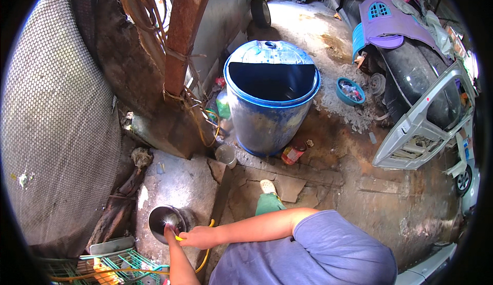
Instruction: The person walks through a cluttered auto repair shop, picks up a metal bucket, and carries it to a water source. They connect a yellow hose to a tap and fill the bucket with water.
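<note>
A round dark metal pot lies tilted on the concrete ledge, its mouth turned toward me. My left hand reaches into the mouth of it; the fingers are too small and blurred to make out. Just to the right, my right hand is closed around a yellow hose, whose end points into the pot near my left hand. Water seems to glint inside, though I cannot tell how much.
A large blue barrel with a half-cut top stands ahead. Beside it are a clear cup and a red container. A green wire basket sits lower left. Farther right are a blue basin and a silver car door.
</note>
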Demonstrator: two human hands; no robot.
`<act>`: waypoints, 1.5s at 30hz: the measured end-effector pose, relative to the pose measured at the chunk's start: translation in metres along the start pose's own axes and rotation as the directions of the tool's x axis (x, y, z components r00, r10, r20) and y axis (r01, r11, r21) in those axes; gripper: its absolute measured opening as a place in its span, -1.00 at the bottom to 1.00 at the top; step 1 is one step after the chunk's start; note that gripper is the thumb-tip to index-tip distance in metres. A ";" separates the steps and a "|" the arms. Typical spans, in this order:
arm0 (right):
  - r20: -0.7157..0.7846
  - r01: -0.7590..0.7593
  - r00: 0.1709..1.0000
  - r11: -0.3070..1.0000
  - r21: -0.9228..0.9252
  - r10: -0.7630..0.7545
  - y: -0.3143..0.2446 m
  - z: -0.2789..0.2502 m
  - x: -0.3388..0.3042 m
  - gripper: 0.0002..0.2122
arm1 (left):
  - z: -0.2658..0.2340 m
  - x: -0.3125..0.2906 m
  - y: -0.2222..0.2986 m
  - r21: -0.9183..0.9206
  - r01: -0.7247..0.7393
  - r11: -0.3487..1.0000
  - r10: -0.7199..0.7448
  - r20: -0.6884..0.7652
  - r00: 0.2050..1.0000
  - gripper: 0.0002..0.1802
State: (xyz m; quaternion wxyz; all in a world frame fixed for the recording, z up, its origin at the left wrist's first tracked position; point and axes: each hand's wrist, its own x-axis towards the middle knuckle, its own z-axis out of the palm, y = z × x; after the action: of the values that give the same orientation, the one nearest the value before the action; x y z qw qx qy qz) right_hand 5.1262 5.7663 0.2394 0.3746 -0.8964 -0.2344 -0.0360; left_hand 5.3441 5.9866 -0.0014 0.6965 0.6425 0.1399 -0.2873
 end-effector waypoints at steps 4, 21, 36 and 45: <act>0.002 -0.027 1.000 1.000 -0.010 0.027 0.002 0.000 -0.005 -0.67 | 0.015 -0.005 -0.008 -0.017 -0.096 0.995 0.094 -0.078 0.992 -0.82; -0.024 -0.129 0.991 0.991 0.022 0.130 -0.011 0.006 -0.013 -0.70 | -0.004 -0.014 -0.049 -0.172 -0.057 0.983 0.053 -0.031 0.998 -0.58; -0.027 -0.178 0.984 0.983 -0.047 0.177 0.001 0.001 -0.001 -0.58 | 0.045 -0.119 -0.039 0.907 -0.395 0.144 0.397 0.313 0.863 -0.62; -0.174 -0.182 0.971 0.978 -0.098 0.164 -0.009 0.013 0.018 -0.57 | -0.052 -0.226 -0.152 0.909 0.124 0.398 0.224 -0.228 0.947 -0.36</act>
State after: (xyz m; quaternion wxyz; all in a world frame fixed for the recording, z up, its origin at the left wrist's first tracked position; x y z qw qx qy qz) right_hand 5.1365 5.7872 0.2402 0.3431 -0.9271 -0.1211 -0.0902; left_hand 5.0853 6.0861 -0.0050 0.2060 0.9589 0.0487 -0.1890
